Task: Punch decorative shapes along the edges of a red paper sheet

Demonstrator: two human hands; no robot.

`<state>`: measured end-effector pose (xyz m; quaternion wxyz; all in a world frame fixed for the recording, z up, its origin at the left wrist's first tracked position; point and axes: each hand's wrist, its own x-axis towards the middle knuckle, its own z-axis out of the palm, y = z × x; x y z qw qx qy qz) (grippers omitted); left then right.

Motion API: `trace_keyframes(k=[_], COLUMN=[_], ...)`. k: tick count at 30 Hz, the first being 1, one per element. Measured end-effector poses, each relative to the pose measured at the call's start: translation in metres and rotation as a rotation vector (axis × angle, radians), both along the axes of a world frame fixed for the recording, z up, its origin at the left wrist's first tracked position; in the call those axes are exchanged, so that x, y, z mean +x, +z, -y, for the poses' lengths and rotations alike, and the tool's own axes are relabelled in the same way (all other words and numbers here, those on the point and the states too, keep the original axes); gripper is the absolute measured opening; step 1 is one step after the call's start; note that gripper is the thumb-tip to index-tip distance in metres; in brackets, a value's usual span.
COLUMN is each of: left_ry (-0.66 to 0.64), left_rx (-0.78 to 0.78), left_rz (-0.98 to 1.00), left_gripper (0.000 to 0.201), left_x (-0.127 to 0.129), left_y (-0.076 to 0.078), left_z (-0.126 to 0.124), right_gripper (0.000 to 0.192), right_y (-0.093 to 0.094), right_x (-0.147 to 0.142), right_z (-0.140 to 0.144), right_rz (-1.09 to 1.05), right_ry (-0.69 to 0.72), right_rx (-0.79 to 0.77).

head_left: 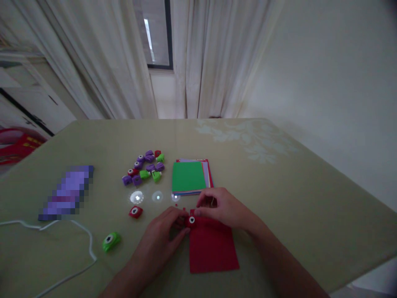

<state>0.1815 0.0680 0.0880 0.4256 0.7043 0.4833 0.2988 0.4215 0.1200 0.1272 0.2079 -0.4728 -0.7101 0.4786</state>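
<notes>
A red sheet (212, 246) lies on the table in front of me. A small red craft punch (191, 220) sits at its top left corner. My left hand (163, 234) grips the punch from the left, fingers curled around it. My right hand (221, 209) rests on the sheet's top edge, its fingers pinching at the punch and the sheet from the right. A few tiny red bits (180, 205) lie just above the punch.
A stack of coloured sheets (190, 177) with green on top lies behind my hands. A cluster of several purple, green and red punches (145, 167) sits to its left. A loose red punch (135, 212), a green punch (111, 241), a white cable (88, 244) and a blurred purple item (66, 192) lie left.
</notes>
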Motion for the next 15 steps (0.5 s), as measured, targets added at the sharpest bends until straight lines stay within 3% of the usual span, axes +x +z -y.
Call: trace_keyframes(k=[4, 7, 15], left_ry=[-0.016, -0.041, -0.062], left_rx=[0.009, -0.001, 0.042], left_rz=[0.012, 0.044, 0.046], left_gripper=[0.018, 0.02, 0.017], left_x=[-0.001, -0.001, 0.001], left_y=[0.0, 0.0, -0.001], left_z=[-0.001, -0.001, -0.004], right_gripper=[0.028, 0.023, 0.029], right_y=[0.015, 0.019, 0.005], right_x=[-0.002, -0.001, -0.002], right_z=[-0.018, -0.034, -0.042], right_rz=[0.134, 0.276, 0.437], right_ry=[0.208, 0.281, 0.27], right_rx=[-0.07, -0.063, -0.119])
